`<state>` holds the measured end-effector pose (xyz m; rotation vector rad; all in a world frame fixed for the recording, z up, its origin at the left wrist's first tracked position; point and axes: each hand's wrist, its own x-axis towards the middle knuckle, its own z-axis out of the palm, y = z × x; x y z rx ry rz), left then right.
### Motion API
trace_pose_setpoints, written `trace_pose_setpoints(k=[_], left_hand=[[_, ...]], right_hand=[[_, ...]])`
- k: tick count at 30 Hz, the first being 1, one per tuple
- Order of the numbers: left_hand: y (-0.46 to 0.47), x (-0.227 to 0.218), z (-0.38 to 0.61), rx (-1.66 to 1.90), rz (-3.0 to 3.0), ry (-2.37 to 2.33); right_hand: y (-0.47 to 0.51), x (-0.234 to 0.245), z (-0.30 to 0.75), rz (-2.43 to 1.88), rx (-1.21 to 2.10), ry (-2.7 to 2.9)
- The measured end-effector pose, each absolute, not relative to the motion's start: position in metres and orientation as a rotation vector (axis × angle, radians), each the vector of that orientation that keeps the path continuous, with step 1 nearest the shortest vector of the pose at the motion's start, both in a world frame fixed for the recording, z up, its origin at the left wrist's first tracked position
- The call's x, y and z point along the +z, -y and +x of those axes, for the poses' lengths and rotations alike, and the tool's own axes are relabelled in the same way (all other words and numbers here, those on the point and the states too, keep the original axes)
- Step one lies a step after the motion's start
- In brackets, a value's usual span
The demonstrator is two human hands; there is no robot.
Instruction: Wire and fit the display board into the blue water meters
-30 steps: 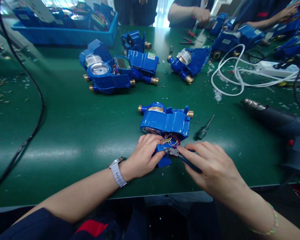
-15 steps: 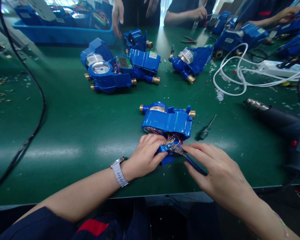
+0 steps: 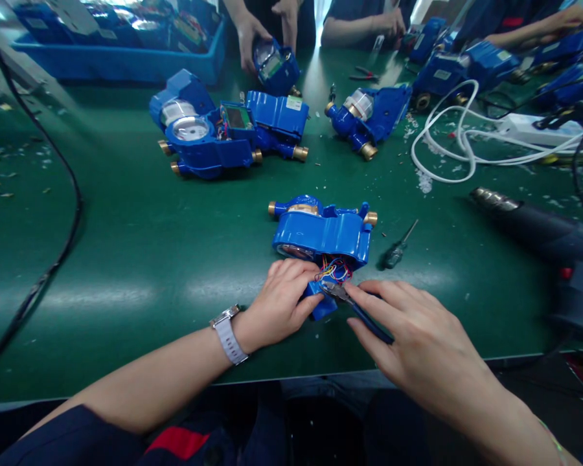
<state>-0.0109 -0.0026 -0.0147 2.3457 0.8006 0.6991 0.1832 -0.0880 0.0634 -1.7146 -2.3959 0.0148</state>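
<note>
Your L hand [image 3: 279, 301] is pinching the small blue flap [image 3: 324, 307], thumb below and fingers bunched above, w/ little gap b/w them. Your R hand [image 3: 412, 327] is gripping the cutting pliers [image 3: 372, 323], fingers half curled round the dark handles, index finger pointing along toward the head. The plier nose is resting at the flap, just below the bundle of coloured wires [image 3: 333, 266]; can't quite tell if the blades are biting anything, as that bit's small & blurry.

The blue meter [image 3: 320, 233] is lying on the green bench [image 3: 175, 252] directly beyond both hands, brass ends pointing L & R, wires spilling out its near side. A screwdriver [image 3: 394, 254] is lying just R of it, tip pointing away from you. The heat gun [image 3: 534, 226] is sitting farther R, nr the bench edge. Your L wrist is wearing a watch [image 3: 230, 336] w/ a pale strap. Across the bench, a co-worker's hands [image 3: 250, 39] are holding another meter [image 3: 276, 68].
</note>
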Motion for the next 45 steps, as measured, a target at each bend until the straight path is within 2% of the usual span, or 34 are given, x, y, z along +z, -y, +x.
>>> trace_pose_setpoints(k=[15, 29, 45], left_hand=[[0.007, -0.011, -0.012, 0.713, 2.460, -0.816], [0.003, -0.016, -0.012, 0.720, 2.441, -0.813], [0.004, -0.016, -0.011, 0.697, 2.435, -0.818]], right_hand=[[0.088, 0.080, 0.160, -1.752, -0.429, 2.561], [0.087, 0.071, 0.187, -1.739, -0.160, 2.431], [0.081, 0.080, 0.181, -1.648, -0.196, 2.565]])
